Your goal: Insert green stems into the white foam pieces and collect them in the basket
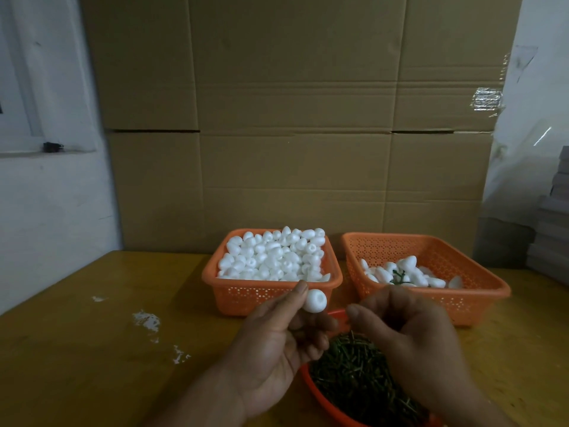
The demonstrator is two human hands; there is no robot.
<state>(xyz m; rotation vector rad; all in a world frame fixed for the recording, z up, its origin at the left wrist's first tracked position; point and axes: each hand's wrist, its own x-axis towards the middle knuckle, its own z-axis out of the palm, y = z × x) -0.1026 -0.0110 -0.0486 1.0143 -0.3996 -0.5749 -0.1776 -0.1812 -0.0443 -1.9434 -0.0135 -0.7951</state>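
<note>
Head view looks down on my two hands raised over a yellow-brown desk (92, 349). My left hand (277, 343) pinches a single white foam piece (314, 300) between the thumb tip above and the curled fingers (320, 322) below, its flat end with a small hollow turned toward my right hand. My right hand (412, 331) is just beside it, knuckles up, fingers curled inward with the thumb pointing at the foam piece; whether a stem sits between those fingertips I cannot tell, since the back of the hand hides them.

Below both hands, at the near edge of the desk, a red tray (320, 392) holds a heap of green stems (354, 371). Beyond my hands stand two orange perforated baskets side by side. The left basket (234, 297) is heaped to the rim with plain white foam pieces (274, 257). The right basket (480, 272) is only partly filled, holding finished foam pieces (412, 274), with a bit of green stem showing among them.

White crumbs (147, 321) lie scattered on the desk to the left of my hands. Large cardboard boxes (292, 118) rise behind the baskets, with a white wall (46, 211) at the left and clear plastic sheeting (529, 149) at the right.
</note>
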